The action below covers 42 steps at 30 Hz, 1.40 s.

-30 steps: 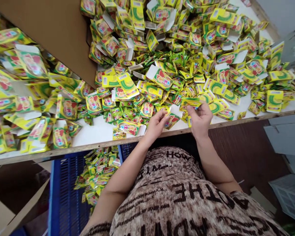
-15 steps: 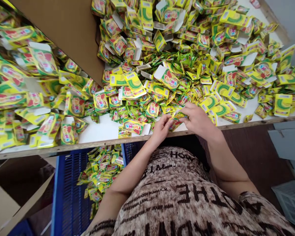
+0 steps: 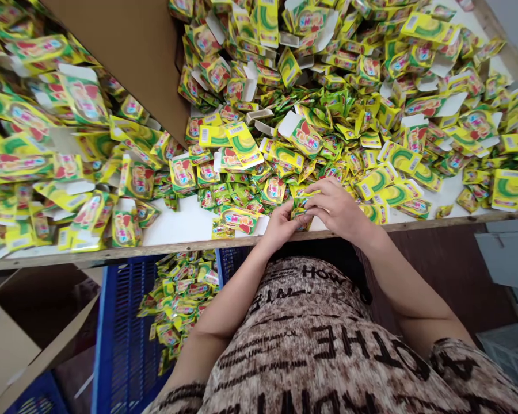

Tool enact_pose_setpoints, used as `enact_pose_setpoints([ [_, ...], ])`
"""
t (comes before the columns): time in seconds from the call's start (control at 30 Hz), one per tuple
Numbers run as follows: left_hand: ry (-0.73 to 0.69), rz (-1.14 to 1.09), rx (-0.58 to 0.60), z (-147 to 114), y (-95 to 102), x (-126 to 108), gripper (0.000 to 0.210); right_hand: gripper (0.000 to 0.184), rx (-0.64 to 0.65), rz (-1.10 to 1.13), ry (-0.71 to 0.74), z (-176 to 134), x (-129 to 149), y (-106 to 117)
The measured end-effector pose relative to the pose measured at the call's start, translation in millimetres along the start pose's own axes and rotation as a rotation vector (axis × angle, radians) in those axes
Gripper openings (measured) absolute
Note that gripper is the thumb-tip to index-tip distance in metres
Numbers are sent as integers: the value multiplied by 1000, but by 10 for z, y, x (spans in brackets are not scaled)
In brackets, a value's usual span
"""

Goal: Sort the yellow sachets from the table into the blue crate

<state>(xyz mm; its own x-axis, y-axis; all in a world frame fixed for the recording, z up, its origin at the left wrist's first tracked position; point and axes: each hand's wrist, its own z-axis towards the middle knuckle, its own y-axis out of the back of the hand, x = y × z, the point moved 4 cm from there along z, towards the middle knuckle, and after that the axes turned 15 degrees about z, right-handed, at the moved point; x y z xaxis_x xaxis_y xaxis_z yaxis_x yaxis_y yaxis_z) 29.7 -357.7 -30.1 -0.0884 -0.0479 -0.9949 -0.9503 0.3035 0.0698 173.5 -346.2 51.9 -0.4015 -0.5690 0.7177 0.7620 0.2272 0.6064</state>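
At the table's front edge my two hands meet over a small green and yellow candy box (image 3: 301,208), largely covered by fingers. My left hand (image 3: 281,227) is closed, thumb and fingers pinching the box from the left. From the right, my right hand (image 3: 337,210) curls its fingers and thumb onto the same box. Whether its flap is open I cannot tell. Just left of my left hand lies another box with a white open flap (image 3: 240,220). Behind the hands, small green sachets (image 3: 219,196) and more boxes are heaped together.
Boxes and sachets cover much of the white table (image 3: 176,221), which has a wooden edge. A brown cardboard panel (image 3: 125,52) splits the pile at left. Below stand a blue crate (image 3: 123,333) holding sachets and an open carton (image 3: 30,322). A grey container (image 3: 507,351) is at lower right.
My right hand's fingers have shifted over the box, and the box now shows less between my hands. The view has moved slightly, so the pile appears further right.
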Motion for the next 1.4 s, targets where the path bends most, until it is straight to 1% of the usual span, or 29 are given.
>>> enact_pose_setpoints([
  [0.1,26,-31,6,-7,1,2,36,12,-87,15,-20,-14,-6,-4],
  [0.17,34,-43,1,-5,3,13,38,13,-98,-4,-28,-29,-35,-24],
  [0.2,31,-35,-4,-1,5,22,38,12,-67,-16,-29,-36,-55,-50],
  [0.3,12,15,-19,11,22,55,38,10,82,-15,-30,-66,-108,-152],
  [0.33,11,28,-18,12,30,66,39,12,111,6,-34,-83,-115,-176],
  [0.37,11,38,-14,10,39,74,41,14,107,43,-46,-103,-118,-184],
  [0.4,10,47,-9,5,51,75,43,16,63,98,-74,-130,-124,-179],
  [0.43,11,56,-4,-5,65,70,45,18,-23,169,-122,-165,-138,-161],
  [0.47,18,59,1,-18,81,60,47,20,-136,263,-190,-212,-163,-143],
  [0.53,48,31,23,-53,110,32,50,23,-364,513,-372,-341,-251,-148],
  [0.57,64,5,44,-72,119,14,49,24,-430,657,-471,-406,-300,-190],
  [0.6,74,-18,73,-90,123,-7,46,26,-453,800,-560,-460,-341,-251],
  [0.67,76,-46,134,-117,121,-52,37,30,-402,1032,-685,-519,-380,-376],
  [0.73,82,-68,169,-130,120,-78,33,31,-330,1143,-729,-524,-373,-435],
  [0.8,102,-108,176,-134,121,-81,35,29,-313,1151,-705,-499,-347,-419],
  [0.87,113,-145,168,-134,124,-70,39,25,-297,1108,-656,-463,-310,-387],
  [0.97,117,-195,167,-136,110,-44,41,12,-265,991,-593,-420,-261,-383],
  [1.03,125,-222,124,-126,99,-17,39,2,-329,826,-537,-397,-244,-365],
  [1.07,129,-222,70,-115,101,-1,36,3,-384,726,-499,-386,-235,-344],
  [1.13,122,-186,-89,-90,124,24,31,11,-453,583,-432,-356,-214,-315],
  [1.17,105,-152,-170,-78,139,28,28,14,-458,571,-417,-339,-213,-312],
  [1.2,79,-110,-237,-69,150,24,26,16,-454,600,-417,-325,-221,-315],
  [1.27,14,-26,-316,-54,160,3,21,18,-446,713,-445,-308,-260,-328],
  [1.33,-24,21,-332,-43,155,-14,21,19,-467,806,-489,-310,-314,-343],
  [1.4,-25,16,-322,-31,149,-17,26,20,-497,856,-524,-320,-365,-361],
])
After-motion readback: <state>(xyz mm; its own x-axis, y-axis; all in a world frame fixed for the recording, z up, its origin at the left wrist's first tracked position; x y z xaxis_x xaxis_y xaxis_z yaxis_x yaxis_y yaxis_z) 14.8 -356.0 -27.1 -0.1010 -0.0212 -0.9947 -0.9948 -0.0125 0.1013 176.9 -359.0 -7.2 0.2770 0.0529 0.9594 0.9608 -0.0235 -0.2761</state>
